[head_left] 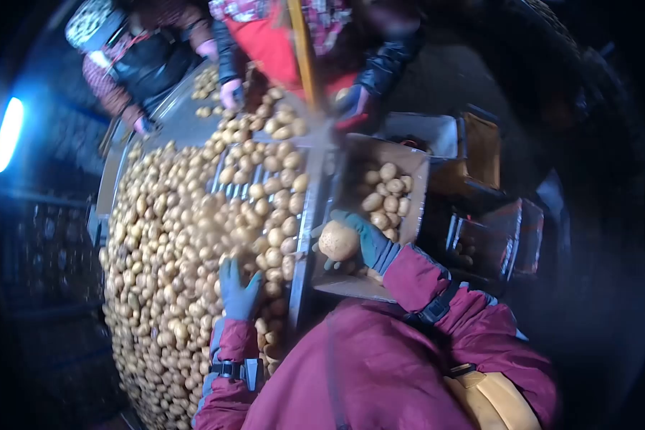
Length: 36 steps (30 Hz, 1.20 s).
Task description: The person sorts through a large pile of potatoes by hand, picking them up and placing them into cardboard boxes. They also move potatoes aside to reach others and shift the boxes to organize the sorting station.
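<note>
My right hand (369,242), in a grey-green glove, grips a large potato (338,241) above the near end of a cardboard box (417,188). Smaller potatoes (388,203) lie inside that box. My left hand (239,289), gloved as well, rests on the broad heap of potatoes (172,251) covering the sorting table. Its fingers are spread and nothing shows in its grasp, though the fingertips reach in among the potatoes. Between my two hands runs the table's metal edge (304,265).
Two people stand across the table, one in a red apron (269,54), with gloved hands near the potatoes. A wooden pole (302,54) rises at the far side. More boxes (480,147) stand to the right, one holding potatoes (466,251). A bright lamp (8,135) glows at left.
</note>
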### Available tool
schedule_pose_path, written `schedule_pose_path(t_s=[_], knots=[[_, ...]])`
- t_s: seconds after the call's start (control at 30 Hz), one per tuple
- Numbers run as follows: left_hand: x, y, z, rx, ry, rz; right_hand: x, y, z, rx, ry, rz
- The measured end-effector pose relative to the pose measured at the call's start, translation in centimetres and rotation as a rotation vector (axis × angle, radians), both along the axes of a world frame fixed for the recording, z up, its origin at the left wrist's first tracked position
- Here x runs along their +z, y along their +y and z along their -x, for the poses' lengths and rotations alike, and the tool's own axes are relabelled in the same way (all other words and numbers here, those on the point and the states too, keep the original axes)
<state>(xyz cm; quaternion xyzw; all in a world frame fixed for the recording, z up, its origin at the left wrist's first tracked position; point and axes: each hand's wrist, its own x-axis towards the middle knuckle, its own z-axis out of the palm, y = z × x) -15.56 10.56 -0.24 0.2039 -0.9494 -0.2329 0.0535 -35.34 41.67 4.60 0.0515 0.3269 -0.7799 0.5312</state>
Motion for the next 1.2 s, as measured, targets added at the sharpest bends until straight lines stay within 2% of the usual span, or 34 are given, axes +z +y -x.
schedule_pose_path(t_s=[0.03,0.07,0.1,0.17,0.27,0.3,0.37,0.43,0.53,0.57,0.6,0.63,0.67,0.7,0.77,0.8,0.83,0.9,0.97,1.07,1.2], knots=[[-0.9,-0.1,-0.7,-0.007,-0.053,0.026,-0.3,1.0,-0.3,-0.065,0.01,-0.09],[-0.9,0.4,-0.8,-0.04,-0.107,0.154,2.3,2.3,-0.5,-0.099,-0.078,-0.202],[-0.6,0.9,-0.9,-0.07,-0.158,0.282,1.6,3.7,-0.5,-0.141,-0.047,-0.248],[-0.5,1.4,-0.8,-0.081,-0.21,0.378,-0.2,6.6,-0.4,-0.216,0.011,-0.344],[-1.1,1.1,-0.8,-0.085,-0.245,0.405,-3.9,12.1,-1.0,-0.479,0.412,-0.524],[-0.9,1.3,-0.6,-0.078,-0.266,0.409,-4.0,14.0,-1.3,-0.566,0.558,-0.663],[-0.5,1.8,-0.3,-0.084,-0.29,0.422,-2.7,18.3,-2.3,-0.636,0.666,-0.813],[-0.1,1.8,-0.3,-0.082,-0.316,0.431,-2.3,23.1,-2.7,-0.72,0.75,-0.846],[-0.8,1.7,-0.4,-0.067,-0.328,0.392,-5.7,31.9,-3.7,-0.608,0.724,-1.112],[-1.0,1.3,-0.5,-0.04,-0.347,0.383,-5.6,33.3,-3.5,-0.623,0.859,-1.148],[-1.5,1.0,-0.6,-0.032,-0.335,0.336,-3.1,32.3,-2.9,-0.699,0.798,-1.085],[-1.4,1.0,-0.5,-0.017,-0.325,0.294,-3.6,32.5,-1.9,-0.677,0.908,-1.151],[-0.5,1.6,0.0,-0.007,-0.365,0.31,-5.6,33.7,-0.6,-0.698,0.799,-0.987],[0.2,2.1,0.3,0.004,-0.344,0.337,-7.4,33.2,0.9,-0.707,0.685,-0.838],[2.2,2.7,0.9,0.006,-0.324,0.323,-6.1,26.3,2.3,-0.581,0.624,-0.749],[2.5,2.6,0.8,0.004,-0.302,0.303,-2.1,21.0,2.1,-0.415,0.58,-0.784],[2.6,2.4,0.9,-0.008,-0.278,0.276,-3.6,17.2,1.9,-0.352,0.655,-0.775],[3.4,2.6,1.1,0.019,-0.273,0.217,-0.6,9.9,1.2,-0.033,0.666,-0.563],[4.4,2.5,1.2,0.041,-0.29,0.13,1.1,3.2,0.6,0.194,0.552,-0.37],[1.3,0.9,-0.3,0.073,-0.144,-0.001,2.5,-4.1,-1.4,0.322,0.581,-0.288],[3.1,-1.8,-5.0,0.244,0.133,-0.046,1.7,-9.4,-3.6,0.438,0.592,-0.28]])
